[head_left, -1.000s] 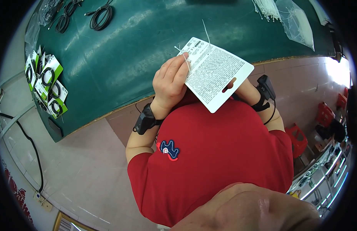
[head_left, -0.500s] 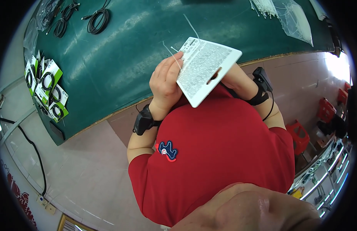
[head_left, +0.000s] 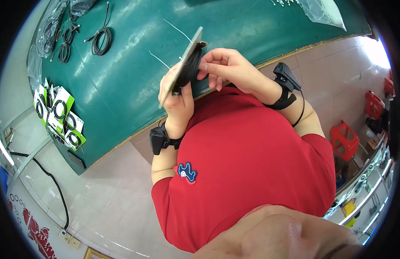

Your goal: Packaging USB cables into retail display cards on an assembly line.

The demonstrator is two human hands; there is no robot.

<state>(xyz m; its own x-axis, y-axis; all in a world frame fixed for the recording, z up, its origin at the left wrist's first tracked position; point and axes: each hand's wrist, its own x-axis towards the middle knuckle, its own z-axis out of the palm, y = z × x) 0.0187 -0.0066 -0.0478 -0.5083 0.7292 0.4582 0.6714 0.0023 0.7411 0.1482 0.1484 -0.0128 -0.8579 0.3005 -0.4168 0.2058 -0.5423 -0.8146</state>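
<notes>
A white hang card (head_left: 193, 45) is tilted nearly edge-on above the near table edge. A coiled black cable (head_left: 191, 68) lies against its right-hand face. My left hand (head_left: 177, 100) grips the card and coil at their lower end, with the thumb on the coil side. Thumb and fingertips of my right hand (head_left: 232, 71) close on the right side of the coil; its other fingers are curled. Two thin white cable ties (head_left: 177, 30) stick out from the card's left face, their tails free.
Carded cables (head_left: 59, 114) with green-and-white packaging are heaped at the table's left end. Coiled black cables (head_left: 102, 41) and clear plastic bags (head_left: 49, 36) lie at the far left. A bag of white ties (head_left: 324, 13) sits far right on the green table (head_left: 126, 86).
The card has turned from its printed face to nearly edge-on, bringing the cable coil into sight. My right hand has come out from behind the card onto the coil. The view has shifted slightly.
</notes>
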